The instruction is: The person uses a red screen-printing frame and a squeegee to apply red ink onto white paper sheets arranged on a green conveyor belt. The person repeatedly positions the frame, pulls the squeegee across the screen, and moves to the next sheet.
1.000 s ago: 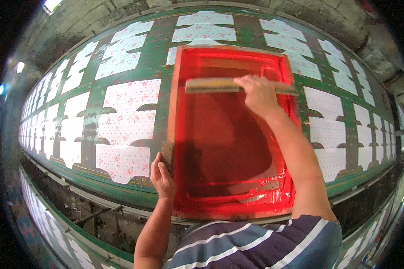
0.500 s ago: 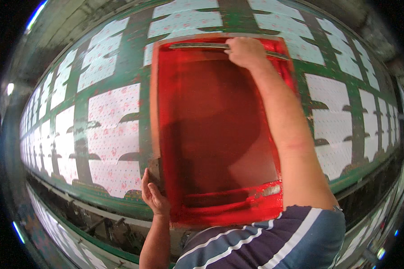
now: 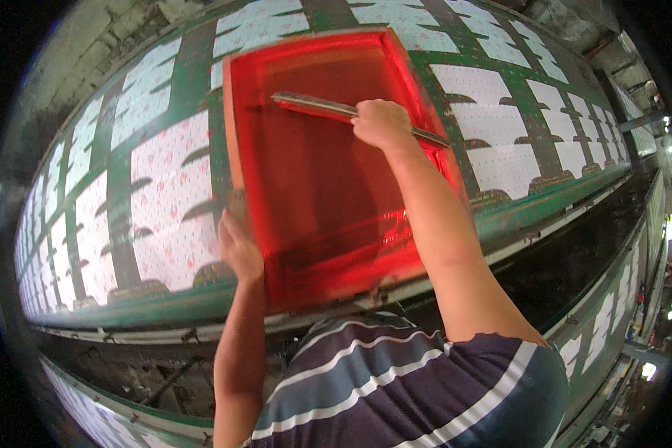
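Observation:
A screen printing frame (image 3: 232, 142) with a wooden edge and red-inked mesh lies over the green printing table. My right hand (image 3: 383, 124) is closed around a long, thin squeegee (image 3: 313, 102), which slants across the far half of the mesh. Its left end lies inside the frame, and its right end reaches the frame's right side. My left hand (image 3: 240, 246) is at the frame's near left edge, thumb and fingers around it; some fingers are hidden. Wet red ink (image 3: 396, 228) shines in a band across the near part of the mesh.
White printed pieces (image 3: 173, 187) with small red and blue patterns lie in rows on the green table (image 3: 224, 97), left, right and beyond the frame. A metal rail (image 3: 179, 333) runs along its near edge. Another table with white pieces (image 3: 612, 321) stands at the lower right.
My right hand has drawn the squeegee from the frame's far end toward me, and it now slants more. My left hand stays at the frame's left edge. The whole view has turned somewhat.

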Tool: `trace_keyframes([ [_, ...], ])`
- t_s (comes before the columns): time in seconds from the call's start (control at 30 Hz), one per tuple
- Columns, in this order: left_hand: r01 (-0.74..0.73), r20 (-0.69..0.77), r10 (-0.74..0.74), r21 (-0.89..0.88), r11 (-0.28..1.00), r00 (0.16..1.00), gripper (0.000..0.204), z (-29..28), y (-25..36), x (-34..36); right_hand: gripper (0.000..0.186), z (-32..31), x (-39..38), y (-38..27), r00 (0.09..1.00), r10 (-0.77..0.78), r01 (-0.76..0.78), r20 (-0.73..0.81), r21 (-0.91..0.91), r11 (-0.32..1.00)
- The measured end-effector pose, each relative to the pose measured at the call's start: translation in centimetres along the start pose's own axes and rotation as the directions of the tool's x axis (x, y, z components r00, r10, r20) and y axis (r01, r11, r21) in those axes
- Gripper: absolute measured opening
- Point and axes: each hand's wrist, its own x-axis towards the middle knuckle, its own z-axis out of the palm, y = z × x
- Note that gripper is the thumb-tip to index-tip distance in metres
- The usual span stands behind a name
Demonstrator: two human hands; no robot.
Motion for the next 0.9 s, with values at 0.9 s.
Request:
trace_keyframes([
  [0.9, 0.019, -0.065, 0.011, 0.441, 0.898, 0.998, 0.065, 0.2, 0.1, 0.8, 0.074, 4.2, -31.6, 3.0, 0.788, -0.604, 0.61, -0.119, 0.016, 0.792],
])
